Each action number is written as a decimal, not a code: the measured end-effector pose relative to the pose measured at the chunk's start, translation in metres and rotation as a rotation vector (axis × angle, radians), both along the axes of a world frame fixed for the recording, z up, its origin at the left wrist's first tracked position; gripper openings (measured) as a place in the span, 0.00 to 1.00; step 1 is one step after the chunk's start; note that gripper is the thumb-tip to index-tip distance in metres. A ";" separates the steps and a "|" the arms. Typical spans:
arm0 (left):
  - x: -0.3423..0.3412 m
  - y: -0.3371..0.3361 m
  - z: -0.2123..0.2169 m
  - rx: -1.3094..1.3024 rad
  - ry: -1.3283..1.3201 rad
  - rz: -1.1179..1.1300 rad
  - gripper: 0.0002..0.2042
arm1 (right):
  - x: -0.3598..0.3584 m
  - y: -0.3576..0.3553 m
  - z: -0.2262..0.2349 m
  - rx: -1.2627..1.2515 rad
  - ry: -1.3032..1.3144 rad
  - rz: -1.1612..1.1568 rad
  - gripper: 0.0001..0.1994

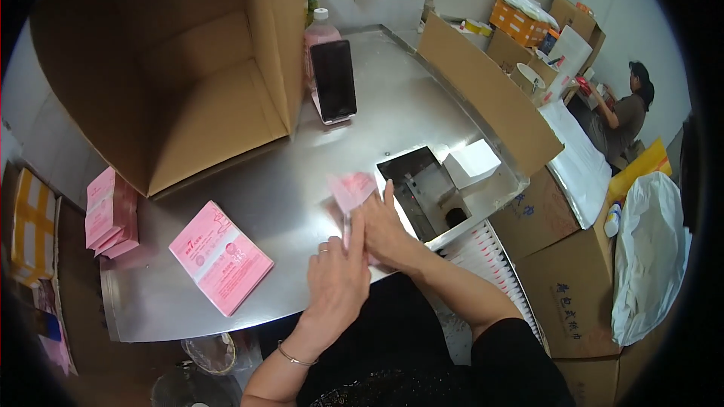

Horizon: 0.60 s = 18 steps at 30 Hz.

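Note:
Over the metal table [302, 181], my two hands come together at a thin pink packet [351, 190], somewhat blurred. My right hand [388, 230] is closed on the packet from the right, its thumb pointing up. My left hand [337, 275] is closed against the packet's lower part, with fingers drawn together and a ring on one of them. The palms hide how much of the packet each hand grips. To the left lies a neat stack of pink printed packets [221, 258] with a pale band across it.
A large open carton [219, 128] stands at the back left, with more pink packets [111, 211] beside it. A phone [333, 81] leans on a stand. A recessed opening [415, 188] adjoins a white box [473, 162]. Cartons [569, 294] crowd the right; another person [626, 117] sits beyond.

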<state>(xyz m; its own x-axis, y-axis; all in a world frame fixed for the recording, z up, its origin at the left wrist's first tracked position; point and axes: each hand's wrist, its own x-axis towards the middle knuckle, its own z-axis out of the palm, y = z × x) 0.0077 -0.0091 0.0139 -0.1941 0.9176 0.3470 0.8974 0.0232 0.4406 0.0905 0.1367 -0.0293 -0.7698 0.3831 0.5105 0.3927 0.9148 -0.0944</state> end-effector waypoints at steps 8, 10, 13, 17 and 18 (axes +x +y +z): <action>-0.033 -0.040 -0.006 0.066 -0.054 -0.124 0.16 | 0.072 0.075 0.003 -0.332 -0.474 -0.355 0.11; -0.045 -0.048 -0.007 0.154 -0.106 -0.064 0.11 | 0.083 0.055 0.010 -0.283 -0.220 -0.264 0.07; -0.082 -0.087 0.002 0.262 0.003 0.331 0.09 | 0.103 0.042 0.055 0.065 0.111 -0.294 0.17; -0.117 -0.096 0.013 0.102 0.223 0.707 0.12 | 0.124 0.081 0.045 0.291 0.060 -0.618 0.10; -0.123 -0.093 0.010 0.109 0.222 0.714 0.12 | 0.128 0.096 0.035 0.172 0.036 -0.636 0.09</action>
